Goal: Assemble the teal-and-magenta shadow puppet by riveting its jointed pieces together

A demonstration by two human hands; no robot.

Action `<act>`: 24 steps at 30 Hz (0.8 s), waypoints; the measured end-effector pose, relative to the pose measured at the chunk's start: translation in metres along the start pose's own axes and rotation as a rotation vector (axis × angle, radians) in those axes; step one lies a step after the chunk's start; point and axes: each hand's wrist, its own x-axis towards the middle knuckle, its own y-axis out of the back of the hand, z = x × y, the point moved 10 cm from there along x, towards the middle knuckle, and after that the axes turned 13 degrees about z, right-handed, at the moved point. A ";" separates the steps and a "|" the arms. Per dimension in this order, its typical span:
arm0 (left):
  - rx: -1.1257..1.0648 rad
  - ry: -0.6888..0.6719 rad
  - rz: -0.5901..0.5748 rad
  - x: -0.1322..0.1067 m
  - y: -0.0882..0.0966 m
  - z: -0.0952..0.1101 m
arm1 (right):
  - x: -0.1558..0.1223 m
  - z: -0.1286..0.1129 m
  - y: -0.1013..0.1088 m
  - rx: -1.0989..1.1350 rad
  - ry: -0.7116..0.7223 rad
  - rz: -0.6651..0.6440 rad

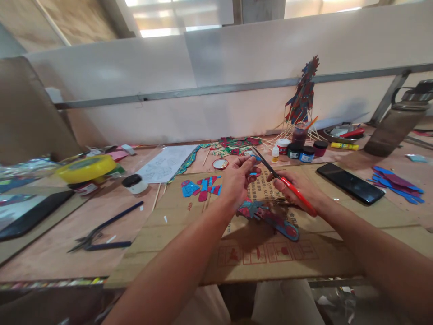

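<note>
My right hand (297, 187) grips red-handled scissors (270, 169), blades pointing up and left toward my left hand. My left hand (238, 178) pinches a small blue cut-out piece (253, 173) right at the blade tips. Both hands hover above a flat sheet of cardboard (189, 225). Below them lies a red and blue painted figure piece (270, 216). Left of my left hand, more blue and red cut pieces (201, 187) rest on the cardboard.
A black phone (350, 183) lies to the right, blue scraps (397, 183) beyond it. Paint jars (306, 153), a glue bottle (275, 153) and a standing puppet on sticks (302, 97) sit at the back. Dark tongs (101, 230), yellow tape roll (86, 168) and a tablet (30, 214) lie left.
</note>
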 end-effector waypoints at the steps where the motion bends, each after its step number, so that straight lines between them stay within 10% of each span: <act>1: -0.003 -0.002 -0.004 0.000 0.000 0.000 | 0.000 -0.001 0.000 0.009 -0.007 -0.004; 24: -0.021 0.041 0.006 0.001 0.001 -0.004 | -0.007 0.013 -0.011 0.201 -0.182 -0.038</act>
